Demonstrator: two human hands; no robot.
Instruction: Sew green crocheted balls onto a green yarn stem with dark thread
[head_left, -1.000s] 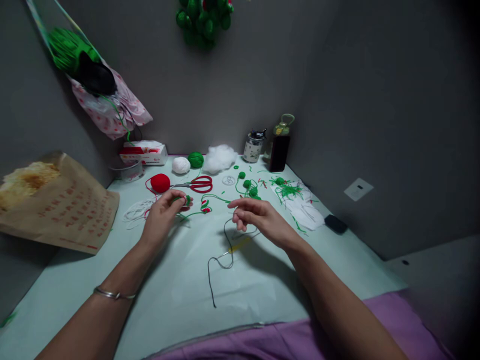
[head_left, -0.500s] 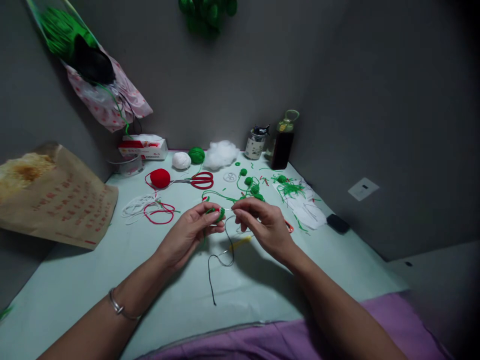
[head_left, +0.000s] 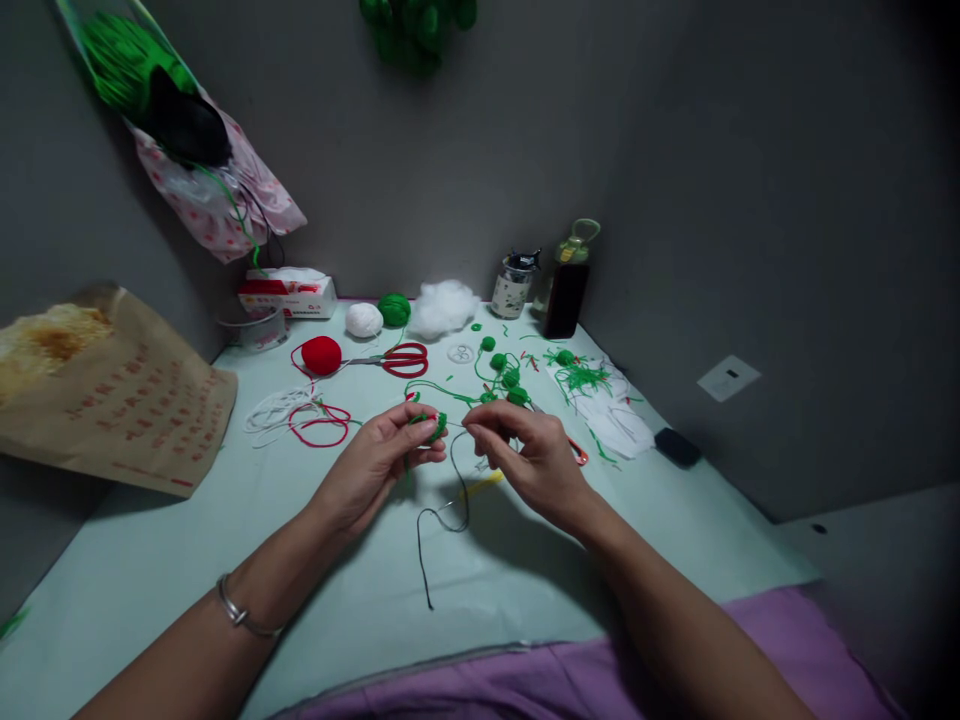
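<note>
Head view: left hand [head_left: 375,462] pinches a small green yarn piece [head_left: 430,424] above the pale table [head_left: 225,560], steadying it. Right hand [head_left: 529,455] meets it, fingertips grasping what looks like a needle trailing black thread [head_left: 442,515]. Scissors [head_left: 397,358] lie close.

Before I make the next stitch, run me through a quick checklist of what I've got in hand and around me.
1. Green piece gripped in left hand: ok.
2. Needle pinched by right hand: cannot tell, too small.
3. Black thread trailing loose on the table, unsnagged: ok.
4. Scissors lying apart from both hands: ok.
5. Red yarn ball resting beside the scissors: ok.
</note>
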